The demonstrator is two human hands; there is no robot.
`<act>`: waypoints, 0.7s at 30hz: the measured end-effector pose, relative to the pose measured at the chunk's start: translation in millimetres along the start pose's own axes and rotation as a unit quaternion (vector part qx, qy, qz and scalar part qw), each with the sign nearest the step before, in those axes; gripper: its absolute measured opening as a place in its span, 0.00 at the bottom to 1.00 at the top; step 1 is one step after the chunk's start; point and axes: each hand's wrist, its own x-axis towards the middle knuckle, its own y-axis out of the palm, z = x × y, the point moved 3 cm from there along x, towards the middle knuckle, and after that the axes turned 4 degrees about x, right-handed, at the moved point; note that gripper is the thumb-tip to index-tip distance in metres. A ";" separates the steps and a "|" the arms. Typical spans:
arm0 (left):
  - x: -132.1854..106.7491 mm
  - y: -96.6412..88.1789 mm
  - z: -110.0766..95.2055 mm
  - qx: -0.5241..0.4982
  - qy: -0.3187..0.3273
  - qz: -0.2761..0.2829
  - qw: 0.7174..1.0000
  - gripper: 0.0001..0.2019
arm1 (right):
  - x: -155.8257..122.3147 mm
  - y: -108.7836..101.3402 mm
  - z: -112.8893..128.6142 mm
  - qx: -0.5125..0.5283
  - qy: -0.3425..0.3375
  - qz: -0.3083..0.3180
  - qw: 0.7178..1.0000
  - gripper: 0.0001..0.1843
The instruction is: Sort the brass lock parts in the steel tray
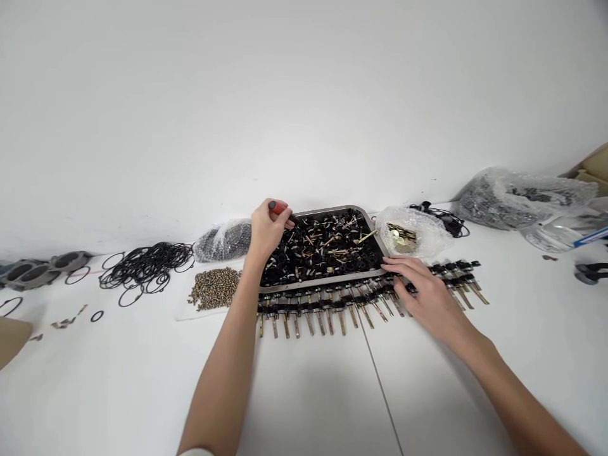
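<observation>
My left hand (266,229) is closed round a screwdriver with a red and black handle (281,209), held over the left end of a metal tray (332,278) full of black and brass parts. My right hand (420,288) lies flat, fingers spread, on a row of assembled black-and-brass pieces (332,307) lined up along the tray's front edge. The row runs on to the right past that hand.
Left of the tray lie a heap of small brass screws (215,287), a bag of dark parts (224,240), black rubber rings (145,266) and grey metal castings (33,269). On the right are a bubble-wrap bag of brass pieces (408,234) and bigger plastic bags (517,196).
</observation>
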 end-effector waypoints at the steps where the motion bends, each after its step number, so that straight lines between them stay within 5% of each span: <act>1: -0.7 4.0 3.0 -0.015 -0.006 0.012 1.000 0.07 | 0.1 0.3 -0.2 0.001 0.000 -0.001 1.000 0.16; 13: -5.7 4.3 -17.4 -0.107 0.004 0.072 0.992 0.13 | -1.4 0.1 -3.2 0.016 0.015 0.000 1.000 0.16; 21: -6.7 -32.7 -44.2 -0.019 0.037 0.011 0.999 0.06 | -3.1 2.0 -9.3 0.016 0.002 -0.004 1.000 0.16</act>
